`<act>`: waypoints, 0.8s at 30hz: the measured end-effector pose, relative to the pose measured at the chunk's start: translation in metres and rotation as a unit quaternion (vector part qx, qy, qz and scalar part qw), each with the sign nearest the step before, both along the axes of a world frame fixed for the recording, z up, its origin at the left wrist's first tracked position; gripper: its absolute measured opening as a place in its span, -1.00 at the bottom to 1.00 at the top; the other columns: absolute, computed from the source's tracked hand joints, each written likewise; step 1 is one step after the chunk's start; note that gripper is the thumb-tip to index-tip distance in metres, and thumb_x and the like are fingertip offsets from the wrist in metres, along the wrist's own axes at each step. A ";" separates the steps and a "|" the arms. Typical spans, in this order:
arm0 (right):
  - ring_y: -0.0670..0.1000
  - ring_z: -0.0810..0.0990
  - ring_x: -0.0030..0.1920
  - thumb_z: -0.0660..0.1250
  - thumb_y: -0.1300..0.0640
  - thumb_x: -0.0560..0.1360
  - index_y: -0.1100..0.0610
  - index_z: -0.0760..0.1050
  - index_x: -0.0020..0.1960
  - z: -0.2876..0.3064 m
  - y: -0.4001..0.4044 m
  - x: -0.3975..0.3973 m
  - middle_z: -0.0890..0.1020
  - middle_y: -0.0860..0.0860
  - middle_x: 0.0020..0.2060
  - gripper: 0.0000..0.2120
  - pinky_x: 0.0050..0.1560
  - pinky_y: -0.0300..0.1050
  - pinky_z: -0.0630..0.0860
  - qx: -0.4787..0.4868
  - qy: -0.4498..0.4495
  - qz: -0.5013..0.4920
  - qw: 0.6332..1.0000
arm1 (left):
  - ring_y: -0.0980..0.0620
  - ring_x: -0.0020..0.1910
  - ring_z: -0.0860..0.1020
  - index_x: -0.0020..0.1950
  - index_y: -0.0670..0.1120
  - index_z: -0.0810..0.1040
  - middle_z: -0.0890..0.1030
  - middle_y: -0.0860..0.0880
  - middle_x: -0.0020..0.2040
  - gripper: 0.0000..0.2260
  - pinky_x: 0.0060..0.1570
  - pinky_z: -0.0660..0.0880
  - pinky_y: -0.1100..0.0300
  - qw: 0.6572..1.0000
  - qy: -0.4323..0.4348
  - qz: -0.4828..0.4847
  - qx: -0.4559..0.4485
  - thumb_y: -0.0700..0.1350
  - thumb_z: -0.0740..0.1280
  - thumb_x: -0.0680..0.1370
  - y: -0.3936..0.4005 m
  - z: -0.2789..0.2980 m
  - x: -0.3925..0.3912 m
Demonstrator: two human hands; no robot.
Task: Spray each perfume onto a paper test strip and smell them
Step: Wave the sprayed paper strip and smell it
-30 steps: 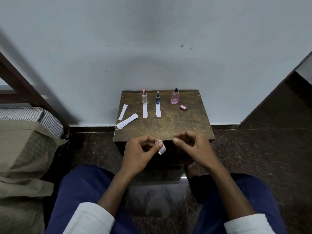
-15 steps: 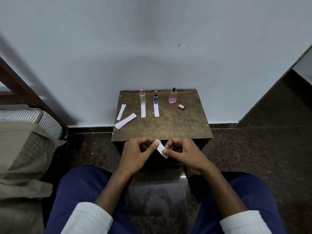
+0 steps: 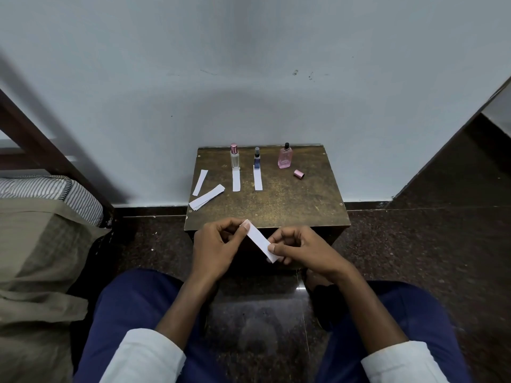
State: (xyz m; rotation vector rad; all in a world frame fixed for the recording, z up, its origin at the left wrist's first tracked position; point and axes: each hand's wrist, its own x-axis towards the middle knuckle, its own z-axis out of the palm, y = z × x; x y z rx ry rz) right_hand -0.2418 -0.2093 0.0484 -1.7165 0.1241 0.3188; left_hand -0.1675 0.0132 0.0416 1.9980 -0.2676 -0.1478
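The person sits low before a small brown table (image 3: 290, 205) set against the pale wall (image 3: 249, 64), knees in blue trousers on either side of it. Both forearms reach forward from white sleeves and meet just short of the table's near edge.

Between the hands a white paper strip (image 3: 258, 240) is stretched on a slant, its upper end to the left and its lower end to the right. The left hand (image 3: 218, 244) is curled, wrist slightly bent, with thumb and forefinger nipped together on the strip's top end. The right hand (image 3: 301, 248) is turned inward, fingers folded, its thumb pressed on the strip near the lower end; the fingers behind the paper are mostly hidden, so it seems a pinch, though I can't make out each fingertip.

On the table, along the far edge, stand three perfumes: a clear bottle with a pink cap (image 3: 235, 157), a small dark blue bottle (image 3: 257, 158) and a pink bottle (image 3: 285, 156) with its black sprayer bare. A loose pink cap (image 3: 299, 174) lies on its side just to the right of the pink bottle. One flat strip (image 3: 236, 181) lies in front of the clear bottle and another (image 3: 258, 179) in front of the blue one. Farther left lie a single spare strip (image 3: 200, 182) and a small stack of strips (image 3: 206, 197), both at an angle.
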 end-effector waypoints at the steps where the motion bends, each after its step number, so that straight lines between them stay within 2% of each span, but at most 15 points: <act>1: -0.04 0.67 -0.13 0.48 0.09 0.60 0.08 0.71 0.08 0.000 -0.002 0.000 0.77 0.07 -0.10 -0.90 -0.07 -0.12 0.57 0.000 0.003 0.000 1.000 | 0.17 -0.12 0.72 0.05 0.14 0.79 0.76 0.22 -0.13 -0.93 -0.06 0.67 0.08 1.000 0.003 0.009 -0.006 0.04 0.51 0.62 0.001 -0.001 0.001; 5: -0.10 0.66 -0.15 0.51 0.12 0.57 0.06 0.72 0.09 0.001 -0.009 0.000 0.77 0.04 -0.12 -0.90 -0.09 -0.19 0.56 -0.003 0.014 -0.011 1.000 | 0.19 -0.08 0.73 0.07 0.10 0.78 0.78 0.18 -0.10 -0.93 -0.03 0.66 0.17 0.999 0.019 0.025 -0.031 -0.03 0.52 0.61 0.001 -0.002 0.004; 10: -0.11 0.65 -0.23 0.52 0.19 0.56 0.17 0.71 0.08 0.001 -0.013 0.000 0.74 0.07 -0.20 -0.89 -0.17 -0.27 0.56 -0.008 0.001 -0.035 0.999 | 0.21 -0.10 0.73 0.04 0.09 0.78 0.77 0.20 -0.11 -0.95 -0.07 0.62 0.31 0.999 0.015 0.025 -0.018 -0.02 0.53 0.61 0.001 0.001 0.003; 13: -0.02 0.70 -0.20 0.54 0.19 0.55 0.17 0.71 0.05 -0.001 -0.017 0.001 0.75 0.12 -0.19 -0.90 -0.10 -0.20 0.63 -0.037 -0.022 -0.064 0.997 | 0.20 -0.18 0.71 -0.01 0.10 0.78 0.76 0.19 -0.18 -0.97 -0.16 0.60 0.36 1.000 0.005 0.021 0.017 0.01 0.54 0.59 0.005 0.001 0.004; 19: 0.07 0.78 -0.16 0.55 0.18 0.54 0.11 0.71 0.00 -0.012 -0.022 0.002 0.77 0.06 -0.22 -0.94 0.05 0.07 0.72 -0.118 -0.044 -0.092 0.988 | 0.24 -0.13 0.71 0.00 0.08 0.78 0.76 0.18 -0.15 -0.98 -0.12 0.60 0.39 0.999 0.015 -0.030 0.039 -0.02 0.54 0.59 0.007 0.000 0.005; 22: 0.06 0.79 -0.17 0.53 0.20 0.55 0.13 0.69 0.01 -0.013 -0.022 0.003 0.77 0.08 -0.22 -0.95 0.02 0.08 0.73 -0.116 -0.042 -0.098 0.988 | 0.23 -0.15 0.72 0.00 0.07 0.77 0.76 0.16 -0.16 -0.98 -0.12 0.60 0.38 0.998 0.027 -0.039 0.037 -0.05 0.54 0.60 0.006 -0.001 0.004; 24: 0.06 0.79 -0.16 0.53 0.20 0.56 0.13 0.69 0.02 -0.013 -0.022 0.003 0.77 0.08 -0.21 -0.94 0.00 0.02 0.72 -0.104 -0.043 -0.102 0.988 | 0.23 -0.16 0.72 0.01 0.06 0.76 0.76 0.16 -0.16 -0.96 -0.13 0.60 0.38 0.998 0.037 -0.042 0.030 -0.08 0.54 0.60 0.007 -0.001 0.004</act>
